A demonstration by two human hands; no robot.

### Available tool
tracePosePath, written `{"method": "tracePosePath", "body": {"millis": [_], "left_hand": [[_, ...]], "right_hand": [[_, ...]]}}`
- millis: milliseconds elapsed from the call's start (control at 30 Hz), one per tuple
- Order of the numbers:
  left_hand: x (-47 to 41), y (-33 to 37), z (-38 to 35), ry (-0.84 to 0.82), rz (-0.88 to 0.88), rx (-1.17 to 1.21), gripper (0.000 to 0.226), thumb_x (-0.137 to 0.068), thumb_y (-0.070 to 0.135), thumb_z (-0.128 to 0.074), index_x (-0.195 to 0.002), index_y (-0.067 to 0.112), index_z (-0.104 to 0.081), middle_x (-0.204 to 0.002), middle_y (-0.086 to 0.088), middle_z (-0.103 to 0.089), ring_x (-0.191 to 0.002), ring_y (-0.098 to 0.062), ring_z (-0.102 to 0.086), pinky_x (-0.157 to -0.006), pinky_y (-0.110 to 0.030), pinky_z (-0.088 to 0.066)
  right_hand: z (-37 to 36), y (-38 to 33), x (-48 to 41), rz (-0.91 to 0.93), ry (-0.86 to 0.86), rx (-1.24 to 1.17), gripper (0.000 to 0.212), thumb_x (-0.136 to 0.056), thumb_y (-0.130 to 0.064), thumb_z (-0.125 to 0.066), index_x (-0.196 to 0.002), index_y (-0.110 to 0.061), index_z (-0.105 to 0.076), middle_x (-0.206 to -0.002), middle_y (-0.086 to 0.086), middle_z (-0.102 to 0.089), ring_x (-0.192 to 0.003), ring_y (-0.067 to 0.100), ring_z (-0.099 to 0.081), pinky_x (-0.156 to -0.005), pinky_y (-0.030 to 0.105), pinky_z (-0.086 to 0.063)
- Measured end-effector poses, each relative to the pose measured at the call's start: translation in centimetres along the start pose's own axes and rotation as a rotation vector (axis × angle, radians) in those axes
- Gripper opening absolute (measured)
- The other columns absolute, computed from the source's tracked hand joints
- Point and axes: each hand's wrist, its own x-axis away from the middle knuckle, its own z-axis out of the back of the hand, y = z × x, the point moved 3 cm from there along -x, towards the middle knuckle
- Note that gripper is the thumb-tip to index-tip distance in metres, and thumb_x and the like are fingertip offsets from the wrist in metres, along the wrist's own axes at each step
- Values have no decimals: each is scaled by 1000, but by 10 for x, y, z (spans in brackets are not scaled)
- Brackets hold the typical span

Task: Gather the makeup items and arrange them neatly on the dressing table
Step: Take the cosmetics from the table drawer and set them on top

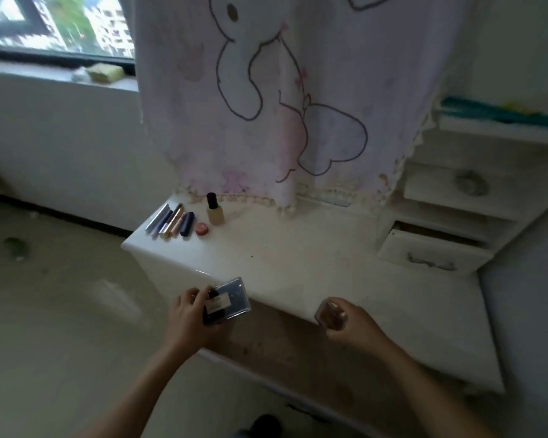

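Tabletop (298, 257) centre lies open; probable tubes (171, 221), bottle (215, 210) crowd far-left corner.

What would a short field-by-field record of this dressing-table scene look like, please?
surface: white dressing table
left hand: grips a dark palette at the front edge
right hand: holds a small brownish case, blurred
arranged at back left: row of slim tubes, pink pot, black-capped bottle
behind: cartoon-print cloth hanging down
drawer: lower right one ajar
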Motion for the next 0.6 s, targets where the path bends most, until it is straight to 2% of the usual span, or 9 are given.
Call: {"method": "tracePosePath", "body": {"millis": [100, 167, 233, 333, 400, 500, 600], "left_hand": [[3, -5, 14, 57, 77, -9, 75, -48, 18, -83, -118, 7, -59, -107, -26, -57, -93, -46, -54, -78, -48, -47], [5, -10, 16, 61, 101, -5, 74, -42, 26, -74, -112, 8, -61, -99, -26, -60, -86, -47, -57, -73, -48, -49], [6, -8, 22, 78, 93, 1, 73, -43, 29, -68, -113, 8, -61, -100, -27, -59, -89, -48, -56, -76, -49, -48], [4, -3, 31, 94, 123, -31, 74, -56, 21, -77, -126, 9, -53, -118, -23, -53, -109, -42, -46, -91, -45, -41], [0, -1, 34, 91, 122, -46, 77, -61, 23, -77, -131, 13, -46, -125, -19, -48, -115, -38, -42, -96, -41, -37], [-10, 3, 37, 28, 113, -100, 81, -67, 31, -73, -137, 19, -35, -133, -13, -41, -121, -31, -36, -98, -37, -35], [-26, 8, 41, -17, 104, -140, 76, -70, 31, -70, -136, 23, -32, -135, -9, -37, -122, -27, -35, -95, -33, -35]], "right_hand": [[7, -13, -6, 58, 12, 14, 64, -66, -23, -71, -127, -21, -50, -119, 6, -64, -105, 17, -61, -83, 21, -46], [10, -20, -10, 81, 3, 48, 71, -59, -33, -67, -127, -25, -48, -118, 4, -63, -105, 20, -59, -86, 25, -48], [13, -28, -13, 103, -5, 80, 76, -54, -38, -62, -127, -27, -47, -116, 3, -62, -106, 22, -56, -86, 27, -47], [18, -43, -20, 144, -14, 134, 74, -60, -32, -66, -130, -25, -45, -118, 3, -60, -110, 23, -51, -87, 28, -45], [20, -51, -27, 167, -13, 155, 73, -64, -28, -68, -132, -24, -42, -122, 4, -57, -111, 23, -49, -87, 29, -44], [26, -63, -41, 196, 3, 197, 72, -67, -25, -68, -134, -23, -41, -125, 6, -55, -113, 25, -46, -90, 29, -41], [28, -74, -58, 203, -2, 241, 71, -70, -22, -68, -135, -23, -39, -126, 7, -52, -116, 26, -42, -92, 30, -41]]}}
